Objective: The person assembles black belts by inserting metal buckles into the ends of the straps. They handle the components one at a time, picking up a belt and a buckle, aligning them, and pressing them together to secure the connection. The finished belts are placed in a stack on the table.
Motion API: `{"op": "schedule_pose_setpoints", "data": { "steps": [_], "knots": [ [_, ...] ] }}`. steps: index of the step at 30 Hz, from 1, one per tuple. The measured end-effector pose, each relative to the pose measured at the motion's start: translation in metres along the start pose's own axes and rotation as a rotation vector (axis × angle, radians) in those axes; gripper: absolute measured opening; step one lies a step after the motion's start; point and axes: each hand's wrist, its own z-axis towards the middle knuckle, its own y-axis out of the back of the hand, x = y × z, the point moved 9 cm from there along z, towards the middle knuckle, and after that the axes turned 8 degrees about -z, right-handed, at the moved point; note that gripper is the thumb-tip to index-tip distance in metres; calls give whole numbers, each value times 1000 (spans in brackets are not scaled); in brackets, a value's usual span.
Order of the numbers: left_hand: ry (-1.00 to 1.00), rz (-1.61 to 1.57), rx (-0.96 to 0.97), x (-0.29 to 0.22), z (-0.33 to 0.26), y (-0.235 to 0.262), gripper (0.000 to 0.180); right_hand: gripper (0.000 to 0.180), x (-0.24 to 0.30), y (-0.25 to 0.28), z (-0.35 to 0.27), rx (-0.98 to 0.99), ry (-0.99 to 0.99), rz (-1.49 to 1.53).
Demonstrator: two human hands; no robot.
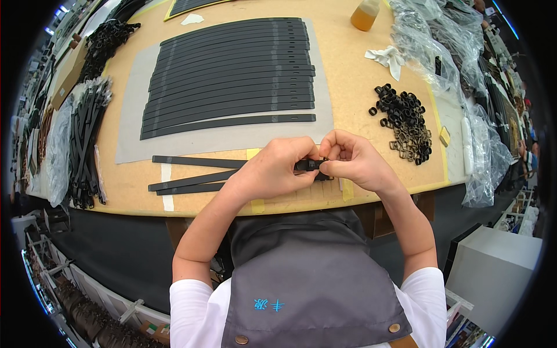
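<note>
Both hands meet over the near edge of the table. My left hand [277, 165] is closed round the end of a black belt strap [200, 161], which trails off to the left across the table. Fingers of my right hand [355, 161] pinch at the same end, where a small dark piece, perhaps a buckle or loop, is mostly hidden. Beneath and beside the left wrist lie more black straps [191, 188]. Beyond the hands, a row of flat black straps [232, 72] lies side by side on a grey sheet [130, 142].
Right of the hands sits a heap of black loops and metal buckles [406, 122]. A white cloth [387, 58] and a bottle of amber liquid [364, 16] stand farther back. Bundled straps [87, 145] lie at the left, clear plastic bags [484, 151] at the right edge.
</note>
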Motion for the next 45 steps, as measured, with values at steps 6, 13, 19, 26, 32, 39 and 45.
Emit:
{"op": "schedule_pose_setpoints", "data": {
  "steps": [6,13,19,26,32,39,45],
  "knots": [
    [-11,14,42,-5,0,0,17,29,3,-5,0,17,-59,44],
    [-8,121,-111,-16,-1,12,25,22,-11,6,1,-86,61,172],
    [15,85,-135,-7,-3,21,23,26,-21,26,-11,-31,48,512],
    [-29,88,-72,-17,-2,12,22,30,-17,13,-15,17,120,380],
    [-115,191,-27,-29,-7,-1,26,28,10,-15,-13,8,14,167],
    [-72,129,-42,-30,-6,-4,26,18,3,-20,-10,34,-27,117],
    [69,146,1,-20,-11,7,26,15,-5,-15,-14,37,-67,136]
  ]
}}
